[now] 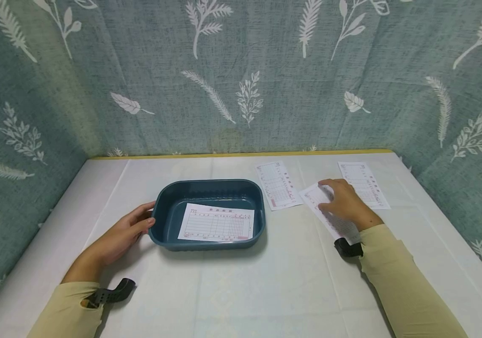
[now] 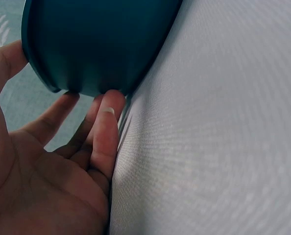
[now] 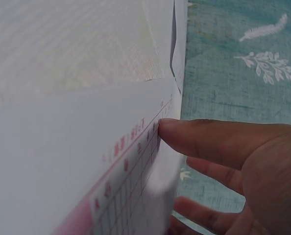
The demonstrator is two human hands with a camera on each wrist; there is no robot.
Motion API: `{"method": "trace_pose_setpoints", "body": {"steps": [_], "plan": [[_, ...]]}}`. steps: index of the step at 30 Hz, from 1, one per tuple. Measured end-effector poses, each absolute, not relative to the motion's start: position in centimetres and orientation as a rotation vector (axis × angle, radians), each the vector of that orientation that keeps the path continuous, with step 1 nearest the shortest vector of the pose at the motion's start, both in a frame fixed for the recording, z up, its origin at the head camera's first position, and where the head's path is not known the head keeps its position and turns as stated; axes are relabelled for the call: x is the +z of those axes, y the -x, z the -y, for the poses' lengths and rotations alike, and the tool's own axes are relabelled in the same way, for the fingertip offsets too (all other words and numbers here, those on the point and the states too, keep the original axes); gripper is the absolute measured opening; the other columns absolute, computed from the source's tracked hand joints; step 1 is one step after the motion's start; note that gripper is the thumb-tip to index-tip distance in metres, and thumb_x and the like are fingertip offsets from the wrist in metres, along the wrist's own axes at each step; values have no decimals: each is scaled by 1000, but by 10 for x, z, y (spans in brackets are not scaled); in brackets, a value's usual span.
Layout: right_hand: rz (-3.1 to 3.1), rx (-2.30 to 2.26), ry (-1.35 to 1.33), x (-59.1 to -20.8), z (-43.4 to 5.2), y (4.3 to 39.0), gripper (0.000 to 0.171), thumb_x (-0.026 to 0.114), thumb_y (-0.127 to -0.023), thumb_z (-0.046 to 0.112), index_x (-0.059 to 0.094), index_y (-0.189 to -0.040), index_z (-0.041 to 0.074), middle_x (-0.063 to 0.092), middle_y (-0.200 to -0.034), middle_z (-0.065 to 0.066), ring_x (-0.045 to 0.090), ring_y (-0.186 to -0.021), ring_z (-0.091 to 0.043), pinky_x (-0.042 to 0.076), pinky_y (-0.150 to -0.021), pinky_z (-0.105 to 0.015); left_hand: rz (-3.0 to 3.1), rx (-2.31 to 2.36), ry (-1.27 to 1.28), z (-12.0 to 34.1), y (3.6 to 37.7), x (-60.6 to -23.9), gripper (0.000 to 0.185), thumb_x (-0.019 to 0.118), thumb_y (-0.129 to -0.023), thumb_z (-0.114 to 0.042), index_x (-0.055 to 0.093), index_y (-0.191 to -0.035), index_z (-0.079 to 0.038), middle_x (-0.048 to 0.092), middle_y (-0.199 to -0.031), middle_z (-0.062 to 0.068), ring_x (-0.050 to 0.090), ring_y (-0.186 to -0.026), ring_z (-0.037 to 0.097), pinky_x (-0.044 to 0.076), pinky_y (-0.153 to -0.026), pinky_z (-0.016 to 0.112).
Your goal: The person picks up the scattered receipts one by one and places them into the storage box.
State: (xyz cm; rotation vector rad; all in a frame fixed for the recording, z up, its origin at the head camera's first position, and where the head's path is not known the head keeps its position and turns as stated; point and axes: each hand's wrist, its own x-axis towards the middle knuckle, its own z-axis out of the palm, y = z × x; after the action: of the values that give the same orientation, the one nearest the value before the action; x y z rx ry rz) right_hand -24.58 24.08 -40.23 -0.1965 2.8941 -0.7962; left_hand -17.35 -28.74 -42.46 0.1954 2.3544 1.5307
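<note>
A dark teal tray [image 1: 161, 197] stands mid-table with one printed form [image 1: 217, 224] lying flat inside. My left hand [image 1: 145, 217] rests against the tray's left end. In the left wrist view its straight fingers [image 2: 106, 127] touch the tray wall [image 2: 96, 44] and the thumb lies along the rim. My right hand [image 1: 327, 192] is curved over a paper slip [image 1: 338, 225] to the right of the tray. In the right wrist view the thumb [image 3: 209, 137] presses the slip's printed face [image 3: 86, 171]. There the slip's edge lifts off the table and the other fingers sit just beyond it.
Two more printed slips lie flat at the back right, one [image 1: 278, 184] beside the tray and one [image 1: 363, 184] further right. A white cloth [image 1: 245, 291] covers the table. Leaf-patterned curtains [image 1: 241, 70] close in the back and both sides.
</note>
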Motion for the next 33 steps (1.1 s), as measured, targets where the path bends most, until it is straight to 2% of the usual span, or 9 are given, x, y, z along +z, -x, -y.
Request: {"method": "trace_pose_setpoints", "body": {"steps": [6, 14, 16, 22, 26, 30, 33], "plan": [[-2896, -811, 187, -401, -239, 246, 69, 74, -88, 7, 42, -148, 2, 36, -151, -31, 33, -138, -50, 31, -110, -64, -2353, 1535, -197, 288, 173, -424, 66, 48, -106, -35, 20, -158, -7, 29, -158, 24, 32, -140, 34, 37, -91, 5], [-2868, -839, 236, -401, -241, 245, 81, 73, -88, 7, 28, -154, -1, 46, -140, -33, 49, -126, -45, 40, -104, -60, -2344, 1551, -201, 288, 173, -425, 65, 48, -106, -34, 20, -158, -7, 29, -158, 24, 35, -138, 29, 36, -90, 5], [-2863, -847, 249, -401, -241, 246, 81, 73, -88, 6, 28, -154, -2, 47, -141, -32, 50, -127, -45, 40, -105, -60, -2345, 1550, -197, 288, 173, -426, 66, 48, -106, -35, 20, -158, -7, 29, -158, 24, 36, -137, 27, 36, -91, 4], [-2838, -849, 208, -399, -242, 246, 85, 74, -87, 7, 24, -156, -1, 43, -149, -30, 45, -134, -47, 35, -109, -63, -2347, 1558, -210, 289, 173, -426, 65, 49, -106, -34, 22, -158, -7, 31, -156, 25, 43, -125, 8, 37, -91, 4], [-2828, -839, 162, -398, -242, 245, 88, 72, -88, 6, 19, -158, 2, 38, -153, -30, 43, -135, -48, 34, -109, -63, -2351, 1561, -208, 288, 173, -427, 65, 49, -105, -35, 22, -158, -7, 32, -156, 25, 44, -123, 5, 37, -91, 4], [-2821, -838, 141, -397, -244, 246, 88, 66, -88, 0, 15, -159, 5, 40, -151, -31, 51, -125, -45, 45, -96, -57, -2351, 1563, -216, 288, 173, -427, 65, 49, -106, -34, 22, -158, -7, 33, -154, 25, 45, -121, 4, 38, -91, 5], [-2817, -841, 135, -395, -244, 246, 87, 60, -87, -5, 14, -160, 7, 40, -150, -32, 53, -118, -41, 46, -83, -47, -2353, 1557, -213, 288, 173, -427, 65, 49, -106, -34, 21, -158, -7, 32, -155, 25, 43, -126, 10, 37, -91, 5]]}}
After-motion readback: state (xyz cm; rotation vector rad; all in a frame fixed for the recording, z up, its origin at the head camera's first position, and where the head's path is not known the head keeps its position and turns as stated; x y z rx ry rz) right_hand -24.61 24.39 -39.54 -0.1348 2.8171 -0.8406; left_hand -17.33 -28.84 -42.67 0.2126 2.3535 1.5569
